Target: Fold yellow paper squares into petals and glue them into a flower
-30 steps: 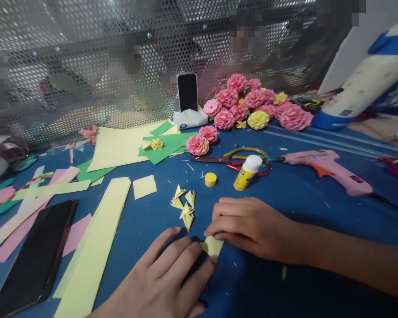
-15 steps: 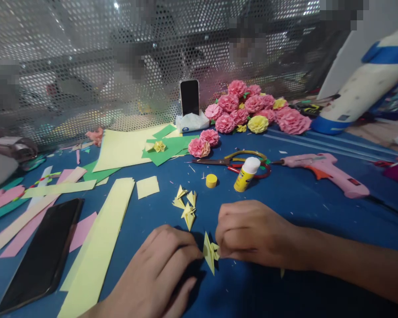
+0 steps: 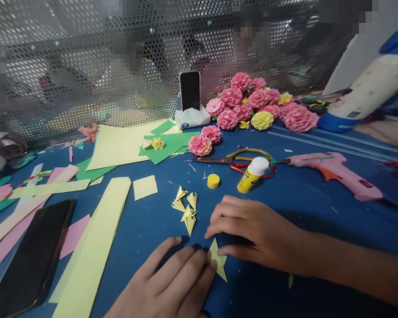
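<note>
The left hand (image 3: 172, 278), fingers bunched together, holds the left edge of a small pale-yellow folded paper piece (image 3: 220, 262) on the blue tabletop (image 3: 265, 296). The right hand (image 3: 248, 225) rests its thumb on the paper's right side, fingers parted from that thumb. Beyond lie pointed pale-yellow paper folds (image 3: 189, 217), then a round yellow cap (image 3: 213, 181) near a yellow cylindrical glue stick (image 3: 247, 182); farther back, ruffled pink paper flowers (image 3: 232, 96).

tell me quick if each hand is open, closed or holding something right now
Left hand: touching the folded yellow paper; open or closed cannot be told.
Right hand: open, touching that paper.
</note>
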Tool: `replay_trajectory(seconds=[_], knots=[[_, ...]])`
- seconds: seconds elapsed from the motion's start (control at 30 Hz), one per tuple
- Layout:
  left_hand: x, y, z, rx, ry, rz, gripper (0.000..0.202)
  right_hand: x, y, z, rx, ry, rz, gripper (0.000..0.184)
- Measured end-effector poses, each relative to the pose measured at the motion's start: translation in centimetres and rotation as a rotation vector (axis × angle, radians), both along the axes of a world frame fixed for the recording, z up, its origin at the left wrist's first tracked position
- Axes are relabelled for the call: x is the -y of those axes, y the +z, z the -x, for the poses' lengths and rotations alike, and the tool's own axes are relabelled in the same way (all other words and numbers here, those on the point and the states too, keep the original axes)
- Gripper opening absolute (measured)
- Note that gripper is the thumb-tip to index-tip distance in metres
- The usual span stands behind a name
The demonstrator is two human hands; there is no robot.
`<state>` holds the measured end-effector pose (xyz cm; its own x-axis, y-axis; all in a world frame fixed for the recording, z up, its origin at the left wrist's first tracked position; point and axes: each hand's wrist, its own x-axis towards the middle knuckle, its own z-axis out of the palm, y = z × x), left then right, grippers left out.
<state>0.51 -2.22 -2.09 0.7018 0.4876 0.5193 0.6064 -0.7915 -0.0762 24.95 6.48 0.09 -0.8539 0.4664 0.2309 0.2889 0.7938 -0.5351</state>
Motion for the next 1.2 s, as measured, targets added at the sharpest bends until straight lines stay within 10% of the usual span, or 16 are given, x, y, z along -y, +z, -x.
replay_trajectory(seconds=[0.33, 0.83, 1.2], knots=[[-0.2, -0.1, 0.3, 0.029, 0.036, 0.044, 0.043, 1.2, -0.4, 1.0, 0.025, -0.051, 0.133, 0.016], [-0.5, 0.2, 0.7, 0.109, 0.022, 0.066, 0.033, 1.5, 1.1, 0.3, 0.084, 0.109, -0.476, 0.033], [-0.7, 0.0, 0.8, 0.096, 0.018, 0.064, 0.039, 2.2, 1.6, 0.1, 0.191, 0.104, -0.532, 0.032]])
